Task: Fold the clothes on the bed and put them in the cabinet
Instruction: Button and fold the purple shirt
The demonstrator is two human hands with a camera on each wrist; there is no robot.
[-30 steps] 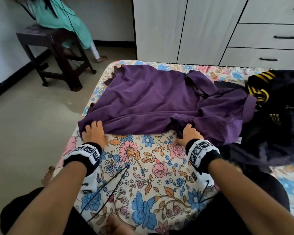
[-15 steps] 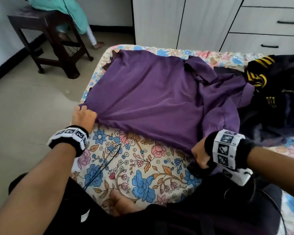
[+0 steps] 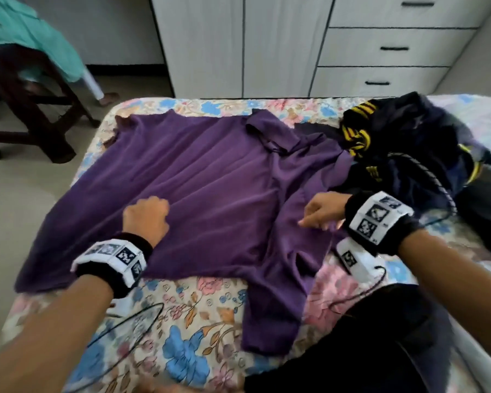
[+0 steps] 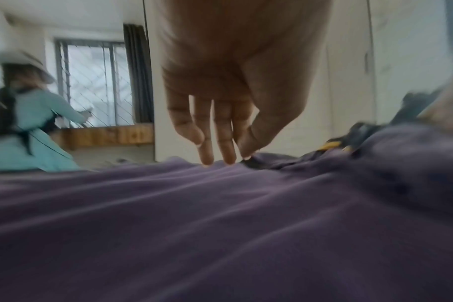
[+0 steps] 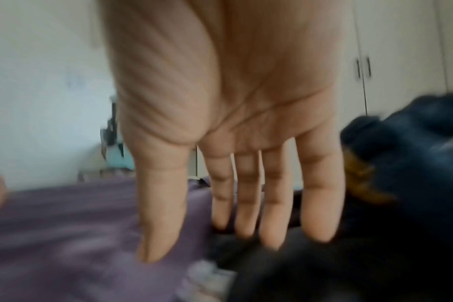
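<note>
Both hands have released the purple garment (image 3: 210, 199)'s near hem: left hand (image 3: 145, 219) fingertips touching its middle, right hand (image 3: 323, 209) spread flat at its right side.

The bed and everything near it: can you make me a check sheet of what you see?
Surface: bed with a flowered sheet.
Job's things: purple shirt spread flat, unfolded; cabinet doors and drawers closed.
Clutter: dark clothes pile with yellow stripes, at the shirt's right edge.
Grips: left hand open, fingertips on the shirt; right hand open, over the shirt's right side.
Cables: black cable on the sheet, below the left wrist.
Surroundings: wooden stool with a person in teal on it, floor at the left.
</note>
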